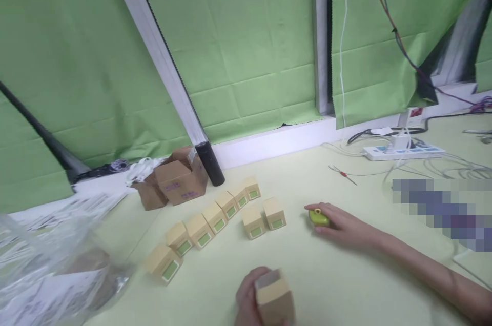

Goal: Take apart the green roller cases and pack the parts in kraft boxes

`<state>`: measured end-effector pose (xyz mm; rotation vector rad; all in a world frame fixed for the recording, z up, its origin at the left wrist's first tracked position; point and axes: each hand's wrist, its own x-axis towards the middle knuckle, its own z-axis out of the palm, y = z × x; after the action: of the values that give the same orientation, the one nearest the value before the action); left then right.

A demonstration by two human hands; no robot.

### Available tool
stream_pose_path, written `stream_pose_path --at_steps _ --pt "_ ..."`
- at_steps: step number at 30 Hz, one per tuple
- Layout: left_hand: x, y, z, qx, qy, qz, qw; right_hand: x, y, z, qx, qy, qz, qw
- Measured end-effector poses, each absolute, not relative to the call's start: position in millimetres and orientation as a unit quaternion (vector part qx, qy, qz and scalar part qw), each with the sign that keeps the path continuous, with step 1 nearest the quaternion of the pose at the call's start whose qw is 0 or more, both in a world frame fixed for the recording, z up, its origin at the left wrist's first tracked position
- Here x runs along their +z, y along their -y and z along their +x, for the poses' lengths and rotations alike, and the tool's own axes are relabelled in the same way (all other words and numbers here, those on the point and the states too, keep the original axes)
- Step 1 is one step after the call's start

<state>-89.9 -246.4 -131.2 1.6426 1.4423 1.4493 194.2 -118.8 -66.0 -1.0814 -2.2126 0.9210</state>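
At the bottom edge, my left hand is closed around a small cardboard box, whose upper end looks open. The picture's edge cuts off part of this hand and box. Farther out on the right, my right hand grips a small yellow-green rounded object with a loop on top, close to the table surface. Left of that hand stand two small boxes with green labels, a nearer box and another box. Several matching boxes form a slanting row beyond them.
A larger brown cardboard box and a black cylinder stand by the wall. A clear plastic bag lies at left. A white power strip, loose cables and a thin red-marked item lie at right, near a pixelated patch.
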Motion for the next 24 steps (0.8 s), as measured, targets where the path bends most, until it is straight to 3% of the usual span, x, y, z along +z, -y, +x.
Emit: stream_pose_path --at_steps 6,10,17,24 --pt "-102.6 233.4 -36.7 0.396 -0.436 0.764 0.262 -29.7 154.1 168.4 0.521 0.694 -0.318 0.382" --pt "-89.2 237.6 -25.4 0.369 -0.515 0.713 0.302 -17.5 175.8 165.7 0.554 0.720 -0.291 0.301" --pt "-93.6 239.4 -21.8 0.415 -0.520 0.652 0.364 -18.5 174.8 176.8 0.550 0.757 -0.286 0.208" --pt "-99.4 242.5 -22.3 0.412 -0.537 0.659 0.328 -22.7 177.6 166.5 0.510 0.716 -0.391 0.275"
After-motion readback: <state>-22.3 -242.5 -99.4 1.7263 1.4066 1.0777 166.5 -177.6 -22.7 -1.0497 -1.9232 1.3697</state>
